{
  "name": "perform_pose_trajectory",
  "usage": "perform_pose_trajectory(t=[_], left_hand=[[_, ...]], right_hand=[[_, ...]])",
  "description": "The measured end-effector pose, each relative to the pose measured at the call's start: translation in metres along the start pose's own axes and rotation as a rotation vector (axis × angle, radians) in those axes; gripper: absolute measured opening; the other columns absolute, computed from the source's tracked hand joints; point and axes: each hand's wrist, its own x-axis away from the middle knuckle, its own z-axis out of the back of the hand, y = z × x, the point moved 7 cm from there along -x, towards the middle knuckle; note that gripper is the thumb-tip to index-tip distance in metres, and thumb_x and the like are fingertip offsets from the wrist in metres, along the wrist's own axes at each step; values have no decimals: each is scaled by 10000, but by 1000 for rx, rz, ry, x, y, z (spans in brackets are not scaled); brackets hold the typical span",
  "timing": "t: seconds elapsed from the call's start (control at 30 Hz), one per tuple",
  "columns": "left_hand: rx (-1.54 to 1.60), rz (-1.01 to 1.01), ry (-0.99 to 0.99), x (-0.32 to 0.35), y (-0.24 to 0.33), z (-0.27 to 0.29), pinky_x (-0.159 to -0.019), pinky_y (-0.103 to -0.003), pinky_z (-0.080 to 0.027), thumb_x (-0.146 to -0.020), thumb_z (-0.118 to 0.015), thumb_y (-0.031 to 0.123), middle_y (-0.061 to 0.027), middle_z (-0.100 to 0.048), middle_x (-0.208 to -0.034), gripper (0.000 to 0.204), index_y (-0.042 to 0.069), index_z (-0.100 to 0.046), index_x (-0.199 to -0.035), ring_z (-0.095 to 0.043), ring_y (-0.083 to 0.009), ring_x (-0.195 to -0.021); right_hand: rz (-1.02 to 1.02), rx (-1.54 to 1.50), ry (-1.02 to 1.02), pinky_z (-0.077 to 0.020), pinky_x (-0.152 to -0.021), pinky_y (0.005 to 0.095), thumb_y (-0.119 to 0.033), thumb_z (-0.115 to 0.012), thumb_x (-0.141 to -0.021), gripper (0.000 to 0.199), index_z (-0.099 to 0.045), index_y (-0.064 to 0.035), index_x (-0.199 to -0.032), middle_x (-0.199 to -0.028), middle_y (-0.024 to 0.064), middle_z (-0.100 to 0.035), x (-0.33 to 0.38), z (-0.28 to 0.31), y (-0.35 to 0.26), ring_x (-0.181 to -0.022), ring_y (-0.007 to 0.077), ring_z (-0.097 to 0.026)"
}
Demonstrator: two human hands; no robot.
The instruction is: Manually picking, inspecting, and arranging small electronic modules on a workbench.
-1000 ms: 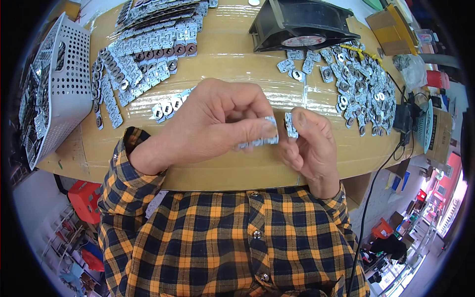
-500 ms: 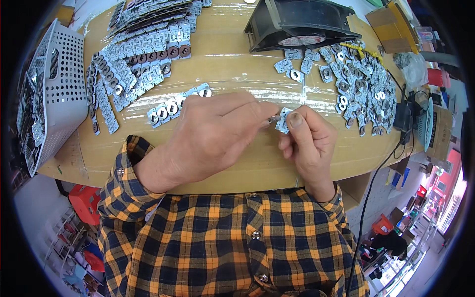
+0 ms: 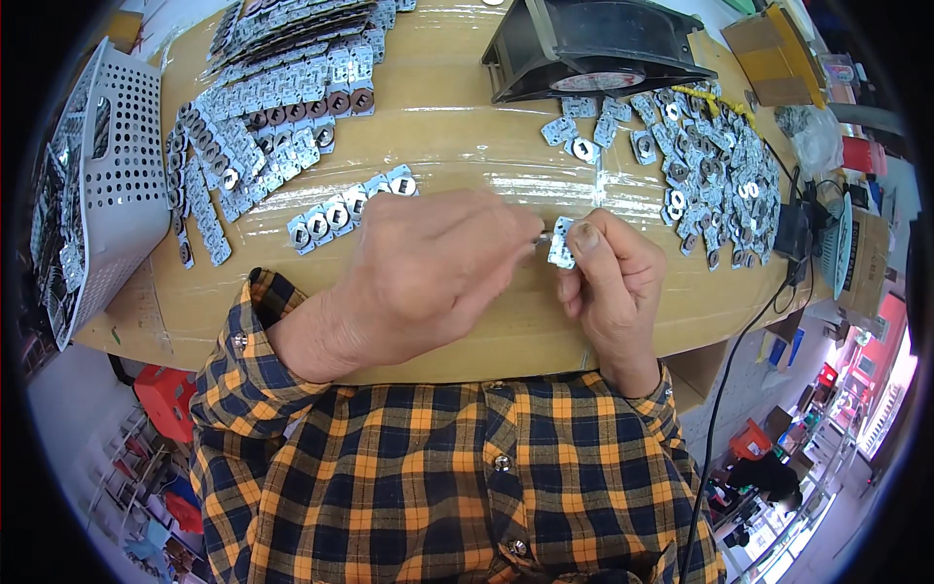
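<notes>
My right hand [image 3: 608,273] pinches a small silver metal plate [image 3: 561,243] between thumb and fingers. My left hand [image 3: 428,263] is curled beside it, fingertips meeting the plate's left edge; whatever it grips is hidden behind its fingers. Both hands hover over the near edge of a wooden table [image 3: 457,146]. A short joined row of metal plates [image 3: 345,209] lies just left of my left hand. A loose pile of the same plates [image 3: 700,165] spreads to the right. Stacked rows of plates [image 3: 263,117] cover the far left.
A white perforated basket [image 3: 107,175] holding more metal parts stands at the table's left edge. A black fan housing [image 3: 593,49] sits at the back. Cardboard boxes [image 3: 769,44] and a black cable [image 3: 720,389] are on the right.
Both hands have lifted slightly away from me. The strip of plates seen a second ago between my hands is now hidden, with one plate showing at my right thumb.
</notes>
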Motion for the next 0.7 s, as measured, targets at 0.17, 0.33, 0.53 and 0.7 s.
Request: perform_pose_trajectory(t=[0.17, 0.33, 0.53, 0.7], left_hand=[[40, 26, -58, 0, -3, -3, -502, -269, -431, -761, -684, -47, -97, -634, -728, 204, 9, -677, -957, -593, -204, -556], [342, 321, -111, 4, -18, -7, -576, -235, -447, -821, -664, -18, -56, -662, -777, 128, -16, -681, -948, -606, -96, -649], [604, 558, -173, 11, -26, -12, -627, -215, -473, -831, -646, 28, -36, -683, -785, 94, 8, -674, -918, -607, -66, -696], [622, 498, -199, 8, -22, -10, -656, -192, -474, -852, -678, 28, -16, -680, -827, 106, -12, -694, -949, -598, -44, -712]], right_hand=[[21, 62, 62, -298, -425, 182, -196, -513, -995, 316, -549, -40, -723, -559, -18, -505, 2, 4, -1, -454, 26, -412], [465, 732, 213, -321, -487, 194, -196, -509, -1002, 307, -567, -2, -772, -616, -22, -507, 5, 16, -26, -538, 30, -438], [297, 274, -203, -329, -484, 192, -229, -519, -998, 323, -579, 7, -786, -670, 6, -550, 3, 3, -19, -541, 38, -458], [174, 159, -209, -338, -473, 188, -249, -512, -1000, 350, -579, 8, -772, -665, 9, -553, 5, 4, -10, -525, 45, -466]])
